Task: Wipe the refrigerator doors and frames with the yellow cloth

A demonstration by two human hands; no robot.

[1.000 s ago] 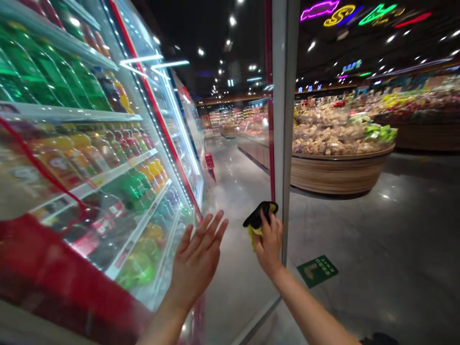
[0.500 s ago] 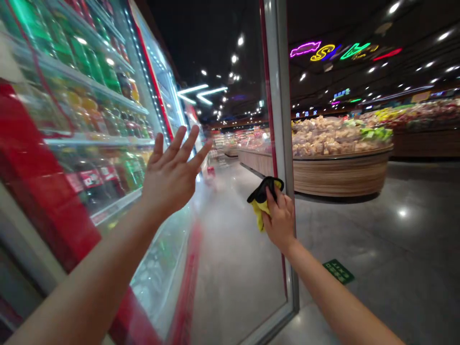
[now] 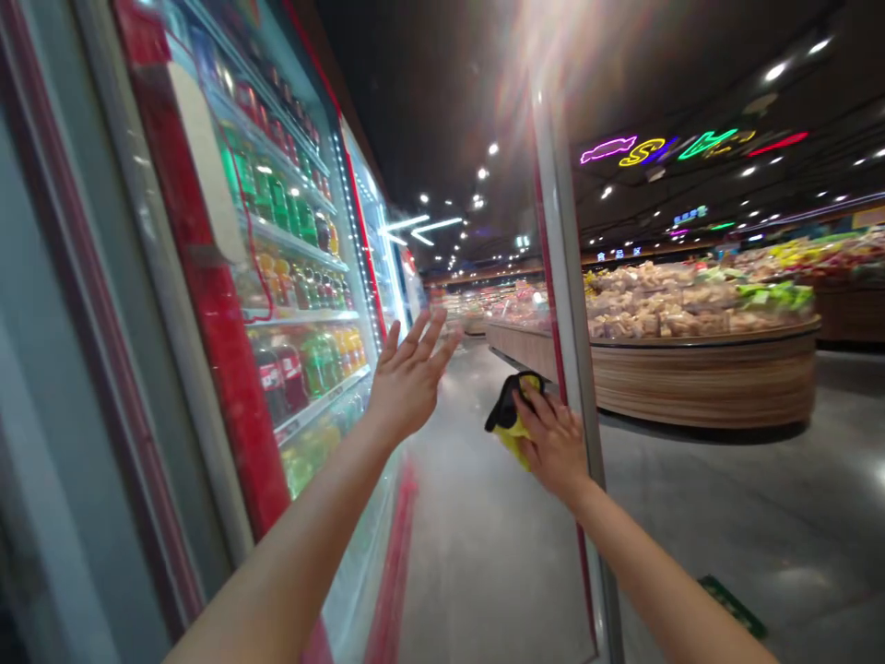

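Note:
A glass door with a grey metal frame stands swung out in front of me. My right hand presses a black-and-yellow cloth flat to the glass beside the upright frame edge, its fingers over the cloth. To the left, my left hand is raised with its fingers spread and nothing in it. Whether its palm touches the glass I cannot tell. Beyond that arm is a lit drinks fridge with a red frame, holding rows of bottles on its shelves.
A wood-sided produce display piled with packed goods curves past the door's right side. A green floor sign lies at the lower right. Another grey-framed panel fills the left edge. Neon signs hang from the ceiling.
The view has turned left and up, so more of the fridge's left side shows. My left hand now appears closer to the right hand. The cloth stays against the glass under my right hand.

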